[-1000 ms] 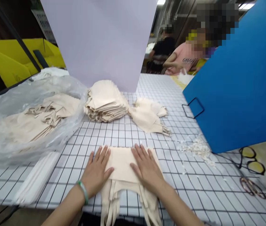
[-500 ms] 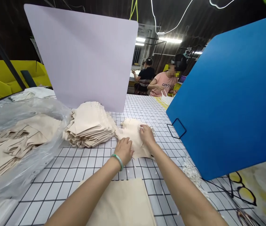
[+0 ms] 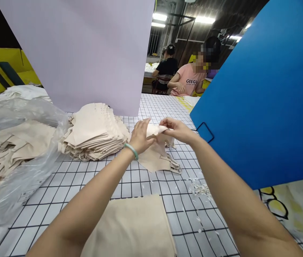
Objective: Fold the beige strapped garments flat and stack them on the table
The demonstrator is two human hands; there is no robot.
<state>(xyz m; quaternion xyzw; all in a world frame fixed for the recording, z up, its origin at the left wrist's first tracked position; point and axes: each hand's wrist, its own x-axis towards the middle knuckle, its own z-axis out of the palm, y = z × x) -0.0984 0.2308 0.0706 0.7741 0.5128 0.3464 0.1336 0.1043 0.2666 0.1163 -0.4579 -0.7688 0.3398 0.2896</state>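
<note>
My right hand [image 3: 177,130] pinches the edge of a cream cloth bag [image 3: 155,130] and holds it up off the table. On the other side of that bag, my left hand [image 3: 140,137] has its thumb and fingers apart, with a green bangle [image 3: 131,150] on the wrist. Whether its fingertips touch the cloth is hard to make out. Beneath both hands lie more cream bags [image 3: 153,159], their straps bunched at the right. A tall stack of cream cloth bags [image 3: 91,126] stands to the left. Close to me, between my forearms, a cream cloth piece [image 3: 132,225] lies flat.
A clear plastic bag [image 3: 37,178] with cream cloth pieces [image 3: 20,146] covers the table's left. A lilac panel [image 3: 87,53] stands behind the stack and a blue panel [image 3: 261,100] at right. White scraps [image 3: 201,188] lie near my right forearm. Two people sit beyond.
My right hand has lifted a bag's edge from the small pile and turned to pinch it. My left hand has risen off the cloth with its fingers spread. The camera view has tilted down.
</note>
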